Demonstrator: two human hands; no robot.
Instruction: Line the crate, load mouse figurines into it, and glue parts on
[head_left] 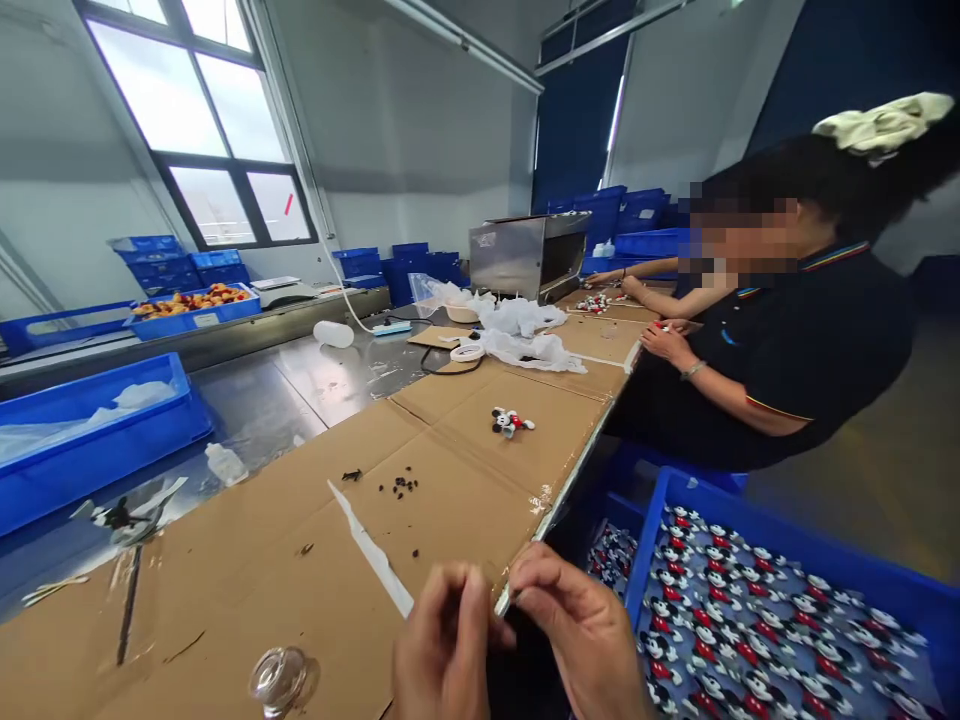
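At the cardboard's front edge, my left hand (pixel 446 640) is closed, thumb against curled fingers. Whatever it may hold is hidden. My right hand (pixel 585 635) pinches with thumb and forefinger, a short gap to the right. Anything in that pinch is too small to name. Just beyond my hands, several small black pieces (pixel 401 486) lie scattered on the cardboard (pixel 457 440). A mouse figurine (pixel 511 422) in black, white and red lies farther up. To the left of my hands stands a small clear glass container (pixel 278 680).
At right, below table height, a blue crate (pixel 651 545) holds rows of mouse figurines. A co-worker (pixel 810 330) sits along the table's right side. White plastic bags (pixel 525 330), a tape roll (pixel 468 353), a small bottle (pixel 226 464) and a blue bin (pixel 112 450) are on the table.
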